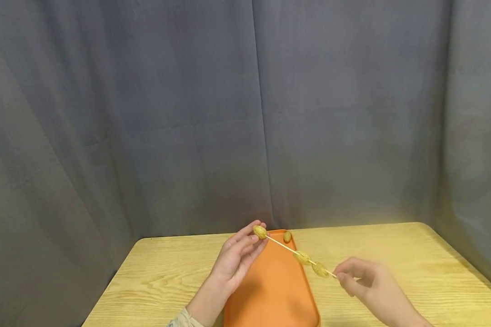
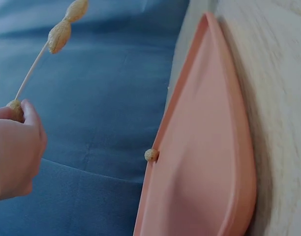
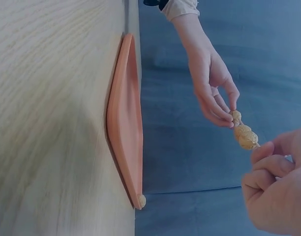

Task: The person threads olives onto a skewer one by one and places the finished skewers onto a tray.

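A thin wooden skewer [image 1: 281,245] slants in the air above the tray, between both hands. My right hand [image 1: 372,284] pinches its lower right end between thumb and fingers. Threaded near that end are two tan, wrinkled oval pieces, one [image 1: 320,270] close to the right fingertips and another [image 1: 302,258] against it. My left hand [image 1: 234,260] pinches a third such oval [image 1: 259,232] at the far end of the skewer. The left wrist view shows the stick [image 2: 31,71] running into this held oval [image 2: 16,110].
Below the hands an orange tray [image 1: 270,286] lies on the wooden table [image 1: 167,272]. One more tan oval [image 1: 288,236] sits at the tray's far right corner. Grey curtains [image 1: 188,136] hang behind and beside the table.
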Demonstrator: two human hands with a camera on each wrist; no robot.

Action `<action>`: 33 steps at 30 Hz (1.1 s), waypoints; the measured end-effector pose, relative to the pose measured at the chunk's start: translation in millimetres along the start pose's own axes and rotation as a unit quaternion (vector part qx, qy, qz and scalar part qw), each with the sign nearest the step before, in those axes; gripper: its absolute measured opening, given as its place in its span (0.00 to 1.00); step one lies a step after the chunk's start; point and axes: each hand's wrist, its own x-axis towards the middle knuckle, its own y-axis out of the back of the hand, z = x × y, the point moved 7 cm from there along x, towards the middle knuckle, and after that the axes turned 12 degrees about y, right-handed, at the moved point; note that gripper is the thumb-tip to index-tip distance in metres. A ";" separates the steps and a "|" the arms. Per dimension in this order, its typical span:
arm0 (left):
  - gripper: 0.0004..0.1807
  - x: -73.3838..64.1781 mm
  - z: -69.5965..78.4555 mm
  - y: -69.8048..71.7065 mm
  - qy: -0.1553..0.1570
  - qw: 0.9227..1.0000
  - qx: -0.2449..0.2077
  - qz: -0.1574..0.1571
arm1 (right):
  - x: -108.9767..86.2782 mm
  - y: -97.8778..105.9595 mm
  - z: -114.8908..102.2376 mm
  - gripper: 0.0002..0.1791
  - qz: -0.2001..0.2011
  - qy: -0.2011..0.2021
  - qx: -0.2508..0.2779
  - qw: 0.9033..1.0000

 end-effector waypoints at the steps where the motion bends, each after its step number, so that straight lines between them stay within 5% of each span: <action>1: 0.29 -0.3 0.2 0.1 -0.006 1.000 0.004 0.005 | -0.2 -0.7 1.0 0.05 -0.003 -0.005 0.001 1.000; 8: 0.28 0.6 0.1 -0.1 -0.041 0.998 0.043 0.036 | -1.1 -3.4 6.5 0.12 -0.026 -0.044 0.005 0.999; 14: 0.28 0.3 -0.3 0.2 -0.050 0.996 0.069 0.041 | -1.8 -7.9 9.2 0.13 -0.047 -0.038 0.017 0.998; 22: 0.29 -1.6 -8.2 0.2 -0.043 0.994 0.082 0.050 | -5.6 -14.1 13.5 0.12 -0.061 -0.036 0.041 0.997; 33: 0.30 -2.1 -15.0 -9.7 -0.036 0.995 0.081 0.043 | -10.3 -21.2 22.2 0.16 -0.061 -0.087 0.116 0.988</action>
